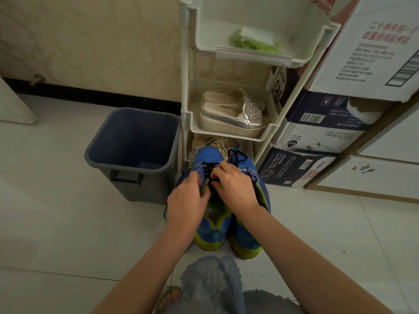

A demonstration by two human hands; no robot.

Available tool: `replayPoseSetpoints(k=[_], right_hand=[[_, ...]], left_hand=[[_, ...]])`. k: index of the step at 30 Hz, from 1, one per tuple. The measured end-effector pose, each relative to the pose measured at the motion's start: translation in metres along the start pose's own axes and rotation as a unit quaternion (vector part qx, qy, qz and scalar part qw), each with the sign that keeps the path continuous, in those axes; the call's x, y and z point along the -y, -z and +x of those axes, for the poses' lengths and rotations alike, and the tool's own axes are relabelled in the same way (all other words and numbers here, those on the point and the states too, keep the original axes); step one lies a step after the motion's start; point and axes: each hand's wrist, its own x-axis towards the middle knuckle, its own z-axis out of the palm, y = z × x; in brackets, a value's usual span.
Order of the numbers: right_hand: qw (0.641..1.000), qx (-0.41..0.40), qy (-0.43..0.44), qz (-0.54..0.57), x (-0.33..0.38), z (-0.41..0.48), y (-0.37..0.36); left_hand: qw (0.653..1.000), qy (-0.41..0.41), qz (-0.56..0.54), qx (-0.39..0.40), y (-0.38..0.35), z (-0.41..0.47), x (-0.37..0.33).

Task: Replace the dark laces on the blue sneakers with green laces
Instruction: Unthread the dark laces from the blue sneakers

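Sneakers [214,227], blue, at frame centre; dark laces [207,166] partly hidden beneath left hand [187,200] and right hand [235,189], both pinching them. Bin [136,137] contents indistinct.

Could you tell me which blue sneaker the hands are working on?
The sneaker beside the grey bin: left hand and right hand grip its dark lace; the other sneaker stands by the boxes.

**A:** Fig. 1, which txt was legible?
**B:** (a) White box [317,137], mid-stack: logo read "N3D". (b) Dark box [294,169], btm: "570mmx24"; other lines too small. (c) Top carton [376,53]: red and grey Chinese print, blurred.
**A:** Barcodes?
**B:** One on the navy box [322,107]; digits couldn't be read.
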Motion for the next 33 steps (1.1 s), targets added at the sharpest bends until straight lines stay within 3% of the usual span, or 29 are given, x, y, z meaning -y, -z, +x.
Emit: replayPoseSetpoints(k=[5,9,10,12,14,15,16,17,20,23,27,33], right_hand=[[0.996,-0.051,0.066,-0.01,-0.002,-0.002,-0.002],[0.995,-0.071,0.076,-0.012,-0.003,-0.001,-0.004],[0.997,-0.067,0.039,0.016,-0.002,-0.002,-0.004],[0.983,-0.049,-0.118,0.132,0.001,-0.002,0.0],[0.915,-0.038,-0.297,0.272,0.001,0.001,0.001],[0.884,-0.02,-0.345,0.315,-0.001,0.003,0.0],[0.877,-0.001,-0.35,0.329,0.0,0.006,0.001],[0.898,0.012,-0.312,0.31,0.002,0.007,0.003],[0.982,0.005,-0.09,0.169,0.002,0.006,0.008],[0.998,0.043,0.015,0.035,-0.001,0.007,0.007],[0.997,0.062,0.018,0.034,0.002,0.002,0.004],[0.976,0.083,-0.087,0.184,0.001,0.004,0.002]], left_hand=[[0.996,0.033,-0.082,0.014,-0.004,0.0,0.002],[0.996,0.027,-0.084,0.033,-0.004,0.001,0.001],[0.995,0.022,-0.085,0.039,-0.005,0.002,0.002],[0.995,0.013,-0.086,0.048,-0.004,0.003,0.003],[0.995,0.011,-0.085,0.056,-0.004,0.003,0.002],[0.995,0.012,-0.084,0.058,-0.004,0.003,0.001],[0.995,0.014,-0.082,0.06,-0.004,0.003,0.001],[0.994,0.017,-0.085,0.059,-0.004,0.003,0.002],[0.992,0.027,-0.11,0.063,-0.004,0.003,0.004],[0.99,0.028,-0.117,0.069,-0.003,0.002,0.005],[0.99,0.027,-0.116,0.075,-0.002,0.003,0.006],[0.985,0.026,-0.151,0.084,-0.002,0.002,0.006]])
